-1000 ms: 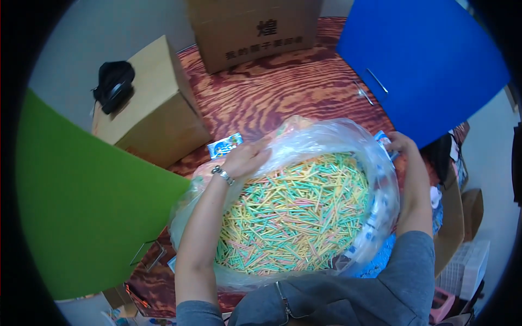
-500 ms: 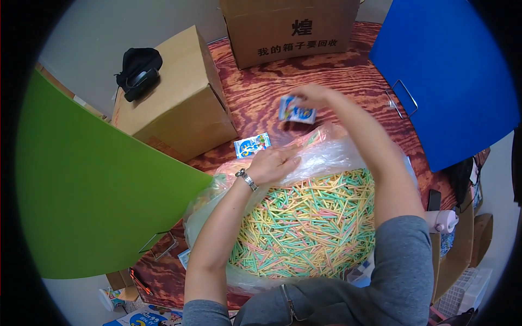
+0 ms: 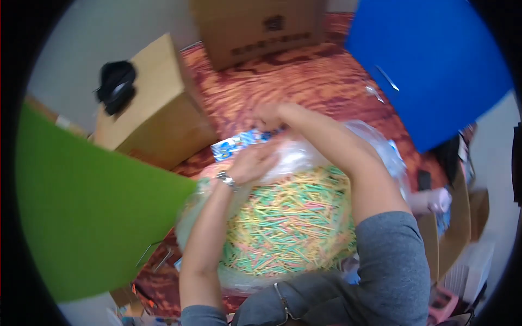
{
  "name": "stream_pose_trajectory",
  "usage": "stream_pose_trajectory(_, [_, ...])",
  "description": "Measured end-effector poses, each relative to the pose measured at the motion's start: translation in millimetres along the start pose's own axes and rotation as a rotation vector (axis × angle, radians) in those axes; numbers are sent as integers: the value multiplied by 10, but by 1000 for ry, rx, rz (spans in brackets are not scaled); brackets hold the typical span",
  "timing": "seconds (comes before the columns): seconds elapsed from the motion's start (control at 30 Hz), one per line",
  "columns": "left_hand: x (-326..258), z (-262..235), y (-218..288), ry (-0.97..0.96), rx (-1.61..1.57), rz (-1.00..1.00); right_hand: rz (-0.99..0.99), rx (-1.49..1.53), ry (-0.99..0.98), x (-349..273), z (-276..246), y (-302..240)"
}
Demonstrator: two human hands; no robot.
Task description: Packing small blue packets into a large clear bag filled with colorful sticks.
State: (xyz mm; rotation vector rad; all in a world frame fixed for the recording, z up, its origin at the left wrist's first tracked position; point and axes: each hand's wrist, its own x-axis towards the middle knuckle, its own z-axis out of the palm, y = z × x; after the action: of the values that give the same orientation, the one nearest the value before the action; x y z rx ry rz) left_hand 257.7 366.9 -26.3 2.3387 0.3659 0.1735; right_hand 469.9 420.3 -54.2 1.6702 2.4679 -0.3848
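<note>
A large clear plastic bag (image 3: 296, 157), heaped with thin pastel sticks (image 3: 288, 217) in yellow, green and pink, lies before me. My left hand (image 3: 254, 163), a watch (image 3: 227, 179) at its wrist, rests with outstretched fingers on the bag's folded far edge. Just beyond that edge, my right hand (image 3: 270, 115) pinches a small blue-and-white packet (image 3: 267, 134), partly hidden behind the hand and blurred. A second blue-and-white packet (image 3: 225, 148) lies flat on the table to its left, close against it; whether they overlap I cannot make out.
Cardboard boxes stand at the left (image 3: 157, 119) and the back (image 3: 261, 32); a black pouch (image 3: 116, 87) sits on the left one. A green panel (image 3: 98, 212) and a blue panel (image 3: 435, 65) flank the patterned red table (image 3: 283, 81). A pink bottle (image 3: 432, 201) is at the right.
My right hand has brought its packet left and nearer, down beside the lying packet. My left hand stays on the bag's edge. The whole view has shifted and blurred.
</note>
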Motion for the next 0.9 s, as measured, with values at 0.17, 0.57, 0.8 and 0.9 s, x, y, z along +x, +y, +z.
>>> stream_pose_trajectory(0.17, [-319, -154, -167, 68, -2, -88, 336, 278, 410, -1286, -883, 594])
stream_pose_trajectory(0.57, [-156, -85, -31, 14, -92, -83, 1073, 340, -73, -3771, 1006, 1130])
stream_pose_trajectory(0.8, [-137, -5, -149, 76, 49, 33, 937, 423, 15, -3795, 556, 1151])
stream_pose_trajectory(0.9, [-131, -61, 33, 35, -36, -39, 827, 95, 248, -3368, -53, 1416])
